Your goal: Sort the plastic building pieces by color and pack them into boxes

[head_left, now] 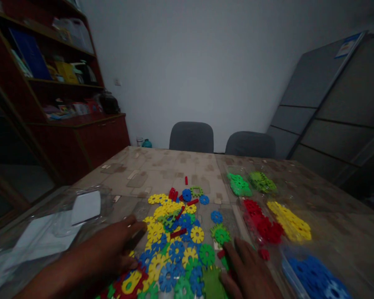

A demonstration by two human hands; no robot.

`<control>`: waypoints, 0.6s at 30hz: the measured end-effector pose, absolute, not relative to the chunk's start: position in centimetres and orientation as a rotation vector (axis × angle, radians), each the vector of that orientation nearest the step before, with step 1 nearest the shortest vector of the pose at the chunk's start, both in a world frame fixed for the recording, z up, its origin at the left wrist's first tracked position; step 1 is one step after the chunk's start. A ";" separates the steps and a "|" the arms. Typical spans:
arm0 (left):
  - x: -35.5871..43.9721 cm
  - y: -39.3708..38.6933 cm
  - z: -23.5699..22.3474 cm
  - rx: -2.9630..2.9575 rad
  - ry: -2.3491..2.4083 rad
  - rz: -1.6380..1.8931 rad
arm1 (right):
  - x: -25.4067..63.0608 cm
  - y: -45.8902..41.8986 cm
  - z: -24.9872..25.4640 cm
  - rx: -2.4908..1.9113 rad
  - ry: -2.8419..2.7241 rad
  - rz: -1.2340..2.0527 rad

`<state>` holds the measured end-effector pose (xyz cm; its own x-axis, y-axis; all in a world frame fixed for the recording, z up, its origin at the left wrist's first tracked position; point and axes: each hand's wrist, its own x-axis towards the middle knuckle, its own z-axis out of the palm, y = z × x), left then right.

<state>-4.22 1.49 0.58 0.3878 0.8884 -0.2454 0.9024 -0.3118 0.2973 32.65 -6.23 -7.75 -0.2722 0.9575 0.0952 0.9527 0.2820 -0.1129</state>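
A loose pile of plastic gear-shaped pieces (176, 251) in yellow, blue, green and red lies on the table in front of me. My left hand (120, 241) is at the pile's left edge, thumb and fingers apart beside the yellow pieces (155, 232). At the right edge, my right hand (249, 270) reaches down with fingers spread. Its fingertips are close to a small red piece (221, 254) and a green square piece (212, 282); whether they touch is unclear. Just beyond lies a green gear (220, 234). I see nothing held in either hand.
On the right, clear trays hold sorted green (239, 185), lime (262, 182), red (263, 222), yellow (289, 221) and blue pieces (314, 276). Clear plastic packaging (90, 207) lies on the left. Two grey chairs (191, 136) stand behind the table (162, 166).
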 end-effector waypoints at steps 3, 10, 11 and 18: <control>-2.4 0.5 1.3 2.251 1.381 0.024 | 31.5 -6.8 -7.0 -1.618 -2.487 0.148; -3.8 0.0 2.4 2.228 1.477 -0.044 | 32.4 -6.9 -5.8 -1.869 -2.385 0.081; -4.2 0.1 2.2 2.232 1.549 -0.060 | 32.7 -6.8 -5.9 -1.896 -2.372 0.052; -3.5 -0.4 1.8 2.192 1.605 -0.066 | 32.7 -6.2 -6.9 -1.948 -2.325 -0.022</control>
